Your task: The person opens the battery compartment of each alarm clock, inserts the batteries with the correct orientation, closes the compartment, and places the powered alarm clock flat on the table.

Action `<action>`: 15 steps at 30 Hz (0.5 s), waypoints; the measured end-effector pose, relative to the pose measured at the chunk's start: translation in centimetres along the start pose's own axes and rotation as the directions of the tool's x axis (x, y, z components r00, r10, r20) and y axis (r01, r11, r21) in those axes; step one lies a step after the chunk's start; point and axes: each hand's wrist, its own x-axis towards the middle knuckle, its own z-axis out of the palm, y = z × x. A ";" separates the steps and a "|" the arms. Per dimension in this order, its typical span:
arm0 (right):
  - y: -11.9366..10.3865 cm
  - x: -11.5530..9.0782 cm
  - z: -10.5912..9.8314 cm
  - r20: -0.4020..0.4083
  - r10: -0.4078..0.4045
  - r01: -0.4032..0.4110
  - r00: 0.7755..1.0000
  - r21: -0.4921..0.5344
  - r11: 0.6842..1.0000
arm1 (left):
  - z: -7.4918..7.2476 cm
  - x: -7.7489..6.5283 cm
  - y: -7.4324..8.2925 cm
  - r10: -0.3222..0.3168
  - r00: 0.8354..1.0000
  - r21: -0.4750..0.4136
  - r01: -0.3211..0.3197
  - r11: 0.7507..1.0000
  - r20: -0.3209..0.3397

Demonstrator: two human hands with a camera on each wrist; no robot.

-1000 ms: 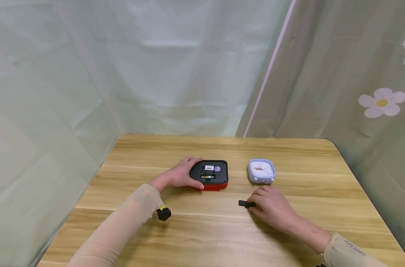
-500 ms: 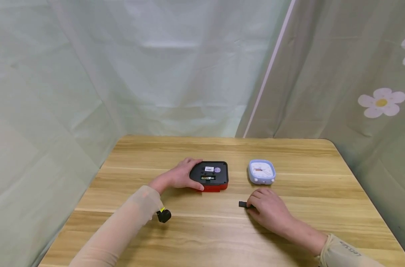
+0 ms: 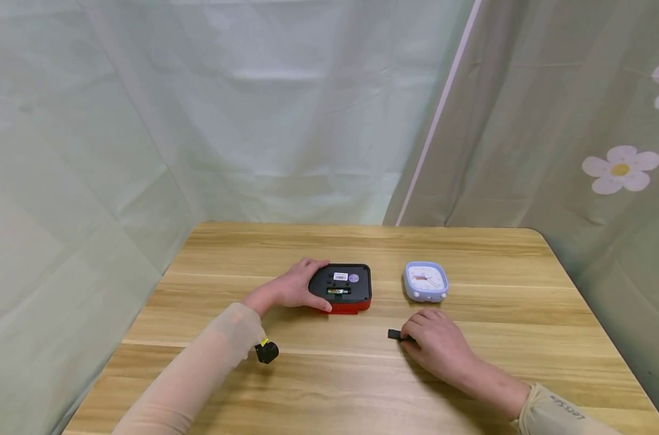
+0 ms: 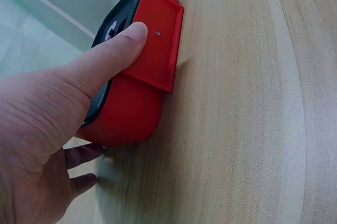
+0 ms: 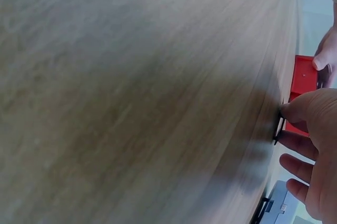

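My left hand [image 3: 295,286] grips the left side of a red clock [image 4: 129,103] that lies back side up on the table. The thumb is on its near red side; the fingers reach round the far left corner. On the black back, a battery [image 3: 338,290] sits in an uncovered slot, below a white barcode label [image 3: 340,276] and a round sticker. My right hand [image 3: 440,344] is low over the table to the right, pinching a small black battery cover [image 3: 394,334] between thumb and forefinger. The right wrist view shows the cover [image 5: 279,125] edge-on, close to the tabletop.
Just beyond my right hand, a light blue alarm clock [image 3: 426,281] lies face up. The wooden table [image 3: 329,386] has pale curtains [image 3: 307,121] behind it and at both sides. A black wrist camera [image 3: 266,350] hangs beneath my left forearm.
My right fingers have shifted slightly left along the battery cover, hiding more of it. The left hand and the red clock keep their place.
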 end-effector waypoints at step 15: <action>0.1 0.4 0.1 -0.082 -0.025 0.026 0.996 0.010 1.000 | 0.1 0.0 -0.1 -0.009 1.000 0.003 0.009 1.000 0.003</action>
